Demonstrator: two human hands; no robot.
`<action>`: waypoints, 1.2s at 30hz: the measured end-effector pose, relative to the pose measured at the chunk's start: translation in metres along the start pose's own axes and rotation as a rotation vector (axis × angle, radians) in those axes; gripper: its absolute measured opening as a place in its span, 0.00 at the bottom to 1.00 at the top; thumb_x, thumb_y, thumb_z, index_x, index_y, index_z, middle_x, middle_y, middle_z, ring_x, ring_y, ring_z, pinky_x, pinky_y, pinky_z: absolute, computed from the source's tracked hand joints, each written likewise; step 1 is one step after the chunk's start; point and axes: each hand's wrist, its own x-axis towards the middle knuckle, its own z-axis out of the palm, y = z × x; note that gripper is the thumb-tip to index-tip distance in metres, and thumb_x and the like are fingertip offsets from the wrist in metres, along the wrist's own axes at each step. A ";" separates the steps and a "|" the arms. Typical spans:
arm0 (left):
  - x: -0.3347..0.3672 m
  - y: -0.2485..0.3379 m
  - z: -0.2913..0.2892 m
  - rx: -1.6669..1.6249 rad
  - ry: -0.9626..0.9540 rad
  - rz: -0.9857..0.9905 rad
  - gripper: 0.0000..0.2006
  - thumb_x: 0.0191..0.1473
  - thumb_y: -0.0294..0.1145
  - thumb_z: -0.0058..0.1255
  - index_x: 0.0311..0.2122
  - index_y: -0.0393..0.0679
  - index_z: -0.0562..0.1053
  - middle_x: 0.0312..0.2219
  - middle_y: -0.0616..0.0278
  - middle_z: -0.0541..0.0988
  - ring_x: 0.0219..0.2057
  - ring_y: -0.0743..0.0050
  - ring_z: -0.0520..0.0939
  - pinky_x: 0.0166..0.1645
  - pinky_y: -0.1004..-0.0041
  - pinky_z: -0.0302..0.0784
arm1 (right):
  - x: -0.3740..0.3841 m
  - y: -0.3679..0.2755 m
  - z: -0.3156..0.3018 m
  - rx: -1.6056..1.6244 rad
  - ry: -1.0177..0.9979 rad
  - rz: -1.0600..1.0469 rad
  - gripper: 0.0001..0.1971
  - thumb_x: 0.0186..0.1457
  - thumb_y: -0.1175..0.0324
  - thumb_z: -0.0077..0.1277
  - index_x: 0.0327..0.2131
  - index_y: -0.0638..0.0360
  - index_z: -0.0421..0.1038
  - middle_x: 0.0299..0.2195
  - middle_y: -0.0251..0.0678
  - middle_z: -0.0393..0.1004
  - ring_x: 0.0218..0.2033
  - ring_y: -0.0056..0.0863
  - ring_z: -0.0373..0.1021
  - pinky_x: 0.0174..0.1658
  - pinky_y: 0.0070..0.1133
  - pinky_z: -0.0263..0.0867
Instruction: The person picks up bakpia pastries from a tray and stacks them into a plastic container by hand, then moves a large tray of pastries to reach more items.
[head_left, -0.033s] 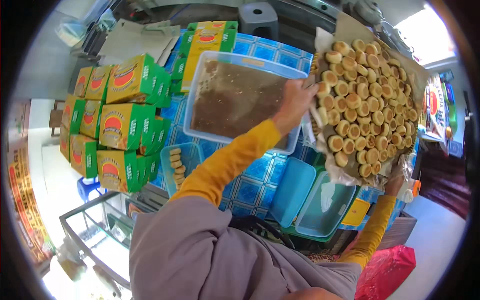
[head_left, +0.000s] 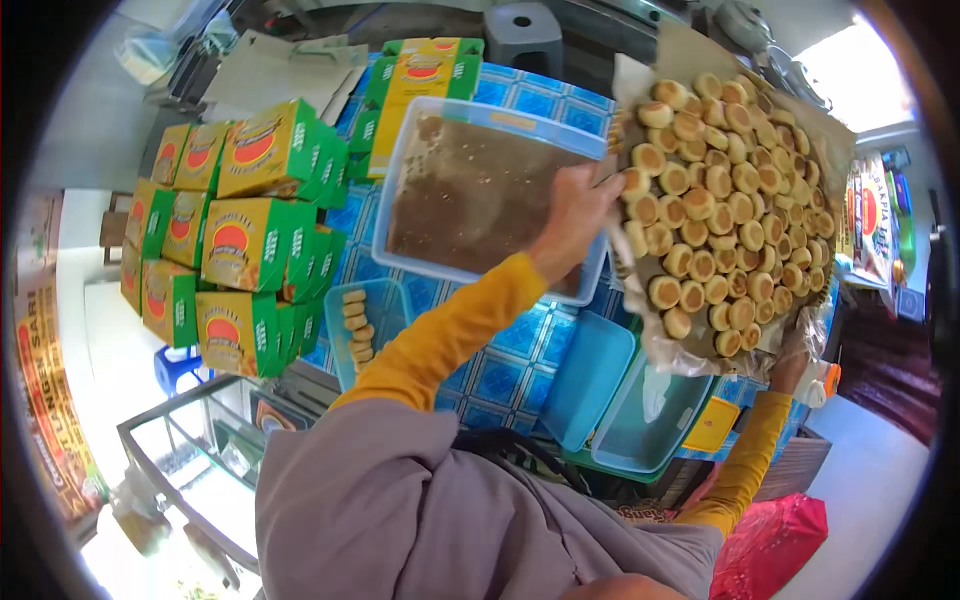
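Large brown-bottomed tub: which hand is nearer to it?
Left. The left hand appears over the right end of the tub, at the left edge of the paper-lined tray; the right hand is farther off, by that tray's lower-right corner.

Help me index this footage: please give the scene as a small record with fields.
Left hand: grips the left edge of the paper-lined tray
Right hand: at the tray's lower right corner, partly hidden; grip unclear
Tray load: many round buns, browned on top
Left of tray: large plastic tub with a brown bottom
Near left sleeve: small blue container holding a row of pale buns
Far left: stacked yellow-and-green boxes
Surface: blue tile-patterned cover
Behind: grey stool
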 end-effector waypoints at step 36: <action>-0.045 -0.020 -0.307 -0.236 0.428 -0.191 0.25 0.54 0.52 0.53 0.43 0.37 0.75 0.39 0.64 0.77 0.39 0.77 0.76 0.43 0.74 0.71 | 0.004 0.067 0.289 0.173 -0.860 0.387 0.17 0.57 0.65 0.49 0.47 0.63 0.68 0.45 0.36 0.73 0.45 0.27 0.70 0.49 0.25 0.67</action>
